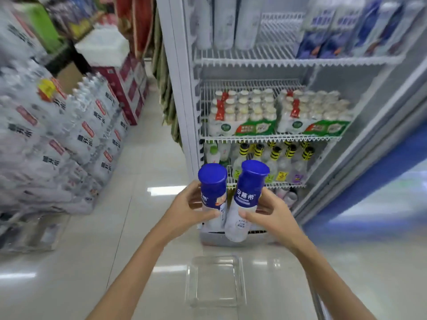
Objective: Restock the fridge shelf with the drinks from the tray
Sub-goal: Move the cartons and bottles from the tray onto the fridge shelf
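I hold two white drink bottles with blue caps in front of the open fridge. My left hand (187, 210) grips the left bottle (212, 188) around its body. My right hand (270, 214) grips the right bottle (246, 197), which tilts slightly to the right. The two bottles nearly touch. Below them on the floor lies a clear plastic tray (216, 301) with nothing in it. The fridge's wire shelves (270, 137) carry drinks: packs of small white bottles in the middle, bottles with yellow-and-black caps (277, 158) lower down, tall white bottles and blue cartons on top.
Shrink-wrapped packs of water bottles (69, 139) are stacked high on the left. Red cartons (129, 84) stand behind them. The fridge's open glass door (369, 158) stands at the right. Glossy pale floor tiles run between the stack and the fridge.
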